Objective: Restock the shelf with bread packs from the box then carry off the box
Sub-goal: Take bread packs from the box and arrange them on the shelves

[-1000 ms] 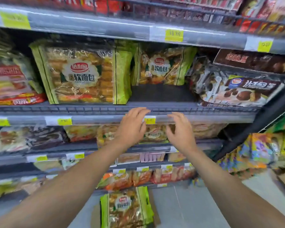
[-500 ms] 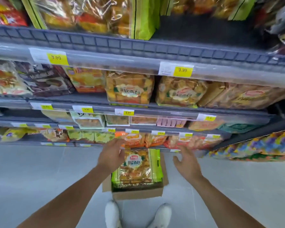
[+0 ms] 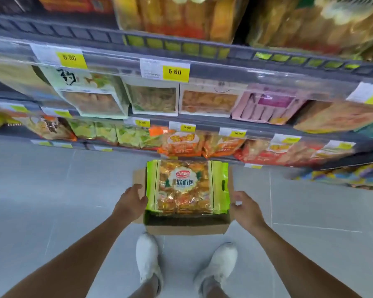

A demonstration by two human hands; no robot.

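below, item by item. box (image 3: 185, 229): brown cardboard, open-topped, sat on the grey floor (image 3: 52, 190). bread pack (image 3: 186, 188): green-edged, lay flat in the box, label up. left hand (image 3: 130, 204): reached down at the pack's nine o'clock, fingers loosely spread, gripping nothing; whether it touched the pack could not be told. right hand (image 3: 247, 211): hung at three o'clock beside the box's wall, fingers slackly curved, nothing held. white shoes (image 3: 148, 254): stood at the box's six o'clock. shelves (image 3: 108, 37): rose at twelve o'clock, stocked, with yellow price tags (image 3: 174, 72).
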